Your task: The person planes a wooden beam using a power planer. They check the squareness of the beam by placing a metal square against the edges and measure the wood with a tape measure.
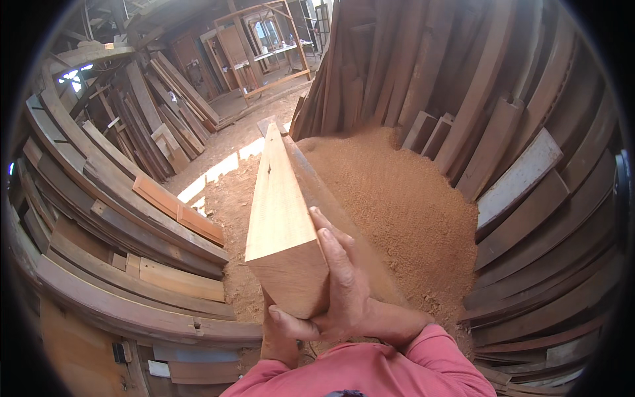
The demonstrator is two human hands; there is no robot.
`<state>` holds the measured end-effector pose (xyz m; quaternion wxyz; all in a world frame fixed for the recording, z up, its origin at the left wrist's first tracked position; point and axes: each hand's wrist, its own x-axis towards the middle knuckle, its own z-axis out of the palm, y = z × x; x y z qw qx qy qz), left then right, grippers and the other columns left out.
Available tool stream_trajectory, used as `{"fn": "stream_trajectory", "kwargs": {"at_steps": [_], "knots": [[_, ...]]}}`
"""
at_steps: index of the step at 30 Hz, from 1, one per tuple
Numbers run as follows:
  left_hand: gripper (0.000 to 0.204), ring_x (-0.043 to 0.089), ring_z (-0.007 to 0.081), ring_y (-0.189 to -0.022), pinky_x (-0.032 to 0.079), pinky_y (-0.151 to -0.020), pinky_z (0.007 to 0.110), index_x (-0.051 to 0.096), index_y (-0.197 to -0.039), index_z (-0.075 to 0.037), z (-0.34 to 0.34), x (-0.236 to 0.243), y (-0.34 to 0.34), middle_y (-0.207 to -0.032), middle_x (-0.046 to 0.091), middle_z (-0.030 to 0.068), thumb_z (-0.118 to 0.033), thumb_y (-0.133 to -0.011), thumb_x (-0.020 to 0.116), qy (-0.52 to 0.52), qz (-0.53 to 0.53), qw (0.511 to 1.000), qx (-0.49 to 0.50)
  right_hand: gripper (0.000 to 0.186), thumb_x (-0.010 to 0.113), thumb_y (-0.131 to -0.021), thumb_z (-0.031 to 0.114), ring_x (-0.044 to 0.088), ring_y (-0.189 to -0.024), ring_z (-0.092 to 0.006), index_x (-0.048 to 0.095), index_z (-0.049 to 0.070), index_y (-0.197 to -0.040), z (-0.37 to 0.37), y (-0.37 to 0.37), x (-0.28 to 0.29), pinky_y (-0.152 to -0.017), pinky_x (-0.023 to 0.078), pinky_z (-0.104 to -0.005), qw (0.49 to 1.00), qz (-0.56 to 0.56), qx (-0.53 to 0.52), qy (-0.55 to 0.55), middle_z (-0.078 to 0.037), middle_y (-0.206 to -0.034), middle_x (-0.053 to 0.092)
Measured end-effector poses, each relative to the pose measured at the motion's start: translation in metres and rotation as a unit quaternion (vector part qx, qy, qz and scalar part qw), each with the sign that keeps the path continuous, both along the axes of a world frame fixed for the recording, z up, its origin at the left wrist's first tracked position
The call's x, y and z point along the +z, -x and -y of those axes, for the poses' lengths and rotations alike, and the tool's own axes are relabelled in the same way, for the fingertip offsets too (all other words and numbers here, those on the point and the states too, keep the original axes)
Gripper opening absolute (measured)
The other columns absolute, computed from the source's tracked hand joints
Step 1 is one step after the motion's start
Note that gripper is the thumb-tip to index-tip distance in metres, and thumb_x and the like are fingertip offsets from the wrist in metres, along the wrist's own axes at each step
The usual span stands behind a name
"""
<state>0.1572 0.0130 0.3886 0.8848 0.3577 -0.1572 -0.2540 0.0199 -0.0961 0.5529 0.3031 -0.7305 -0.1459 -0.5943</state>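
Observation:
A thick, squared wooden beam (281,218) stretches away from me, its cut end face (291,278) close to my chest. It is pale and smooth on top, with a small dark knot farther along. My right hand (347,278) grips the near end, fingers up along the right side and thumb across below the end face. My left forearm (279,344) reaches up under the beam's left side; the beam hides that hand and its fingers. Just right of the beam, a long dusty plank (317,182) runs in nearly the same direction.
A big heap of sawdust (403,205) spreads to the right. Upright boards (370,79) lean behind it, with more planks along the right (542,264). Stacked timber (145,212) lines the left. Farther off stands a wooden frame (261,49).

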Motion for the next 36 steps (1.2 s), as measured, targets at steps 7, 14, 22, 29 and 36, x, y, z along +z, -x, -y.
{"fn": "stream_trajectory", "kwargs": {"at_steps": [7,14,22,29,36], "knots": [[0.057,0.061,0.0075,-0.072,0.049,-0.060,0.023,0.042,-0.142,-0.001,-0.012,0.007,0.032,-0.094,0.066,0.0030,-0.022,-0.097,0.069,-0.023,-0.015,0.999,-0.045,0.092,0.077,-0.075,0.023,0.056,-0.120,-0.0566,0.032,-0.022,-0.141,-0.005,-0.004,0.000,-0.101,0.047,-0.0555,0.998,0.057,0.003,-0.031,-0.048,-0.126,0.050],[0.073,0.061,0.0072,-0.076,0.049,-0.063,0.022,0.030,-0.151,-0.001,0.001,0.023,0.025,-0.100,0.066,0.0030,-0.020,-0.094,0.072,-0.015,0.015,0.997,-0.069,0.104,0.079,-0.077,0.035,0.048,-0.128,-0.0542,0.022,-0.018,-0.145,0.008,0.010,-0.019,-0.105,0.042,-0.0577,1.000,0.005,0.006,-0.005,-0.045,-0.136,0.042],[0.085,0.062,0.0071,-0.081,0.049,-0.066,0.022,0.023,-0.158,0.000,0.005,0.003,0.052,-0.106,0.066,0.0034,-0.018,-0.092,0.074,0.021,-0.048,0.985,-0.167,0.111,0.077,-0.082,0.048,0.046,-0.129,-0.0501,0.011,-0.007,-0.151,0.013,0.051,-0.089,-0.104,0.040,-0.0585,0.996,-0.092,-0.011,-0.008,-0.038,-0.142,0.037],[0.052,0.062,0.0063,-0.081,0.051,-0.068,0.022,0.048,-0.139,-0.001,-0.004,0.006,0.077,-0.099,0.065,0.0007,-0.021,-0.096,0.069,0.001,-0.179,0.965,-0.194,0.100,0.077,-0.081,0.051,0.056,-0.119,-0.0524,0.028,-0.010,-0.143,-0.003,0.080,-0.150,-0.097,0.049,-0.0587,0.990,-0.125,-0.056,-0.025,-0.041,-0.132,0.048],[0.033,0.051,0.0051,-0.068,0.046,-0.064,0.024,0.061,-0.118,-0.008,-0.014,-0.072,0.079,-0.082,0.056,-0.0066,-0.035,-0.099,0.067,0.002,-0.179,0.952,-0.249,0.094,0.081,-0.076,0.038,0.054,-0.126,-0.0433,0.034,-0.007,-0.144,-0.019,0.136,-0.177,-0.108,0.041,-0.0508,0.891,-0.401,0.033,-0.208,-0.032,-0.135,0.051]]}}
